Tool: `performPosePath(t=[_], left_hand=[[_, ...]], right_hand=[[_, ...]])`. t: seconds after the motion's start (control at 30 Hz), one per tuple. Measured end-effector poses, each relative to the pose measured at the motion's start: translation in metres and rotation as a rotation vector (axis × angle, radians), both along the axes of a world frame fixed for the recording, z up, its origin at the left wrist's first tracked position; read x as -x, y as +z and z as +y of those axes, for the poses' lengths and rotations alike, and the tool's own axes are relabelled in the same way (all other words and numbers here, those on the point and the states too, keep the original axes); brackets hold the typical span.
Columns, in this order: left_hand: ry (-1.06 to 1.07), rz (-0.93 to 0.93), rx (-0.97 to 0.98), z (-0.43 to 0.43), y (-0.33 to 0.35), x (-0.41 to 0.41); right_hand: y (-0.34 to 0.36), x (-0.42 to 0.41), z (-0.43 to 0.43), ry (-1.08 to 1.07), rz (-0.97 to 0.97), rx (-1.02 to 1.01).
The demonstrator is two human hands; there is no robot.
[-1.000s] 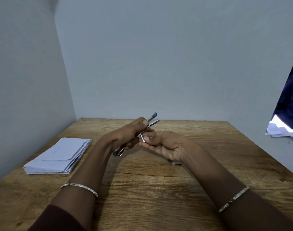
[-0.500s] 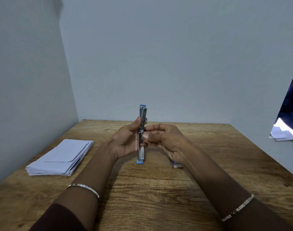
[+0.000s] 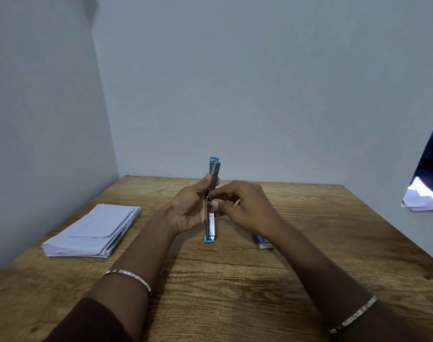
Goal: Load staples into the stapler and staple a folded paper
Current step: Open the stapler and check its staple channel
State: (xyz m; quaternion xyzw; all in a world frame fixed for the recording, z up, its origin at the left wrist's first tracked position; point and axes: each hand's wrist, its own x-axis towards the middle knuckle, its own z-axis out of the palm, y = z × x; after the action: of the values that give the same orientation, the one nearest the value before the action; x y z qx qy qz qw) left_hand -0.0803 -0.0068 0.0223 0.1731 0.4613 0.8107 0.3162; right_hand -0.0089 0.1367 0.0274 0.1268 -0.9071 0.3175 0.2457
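My left hand [image 3: 189, 209] grips the upright stapler [image 3: 211, 203]; right hand [image 3: 245, 208] pinches its middle. Staple box [image 3: 262, 241] contents unseen.

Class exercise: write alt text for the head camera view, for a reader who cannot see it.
Two hands hold a blue and silver stapler upright above a wooden table, the left hand gripping it and the right hand pinching at its middle. A stack of folded white papers lies to the left, and a small blue box sits behind the right wrist.

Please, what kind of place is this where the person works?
Probably a plain desk in a room corner, set up for paperwork: a wooden table against bare walls, a stack of folded papers, and a stapler held upright in the left hand.
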Motion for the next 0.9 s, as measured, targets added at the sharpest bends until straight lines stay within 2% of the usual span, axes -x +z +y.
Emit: performPosePath(t=[0.1, 0.53, 0.77, 0.9], left_hand=[[0.036, -0.003, 0.014, 0.0015, 0.0013, -0.0012], [0.033, -0.026, 0.045, 0.0066, 0.005, -0.0102], [0.064, -0.039, 0.033, 0.0076, 0.0045, -0.0086], [0.068, -0.032, 0.06, 0.009, 0.0036, -0.0095]], right_hand=[[-0.0003, -0.0008, 0.0012, 0.015, 0.042, -0.126], [-0.0077, 0.0028, 0.0074, 0.057, 0.012, 0.054], [-0.0082, 0.0, 0.0062, 0.032, 0.034, -0.071], [-0.0079, -0.0006, 0.0065, 0.027, 0.01, -0.061]])
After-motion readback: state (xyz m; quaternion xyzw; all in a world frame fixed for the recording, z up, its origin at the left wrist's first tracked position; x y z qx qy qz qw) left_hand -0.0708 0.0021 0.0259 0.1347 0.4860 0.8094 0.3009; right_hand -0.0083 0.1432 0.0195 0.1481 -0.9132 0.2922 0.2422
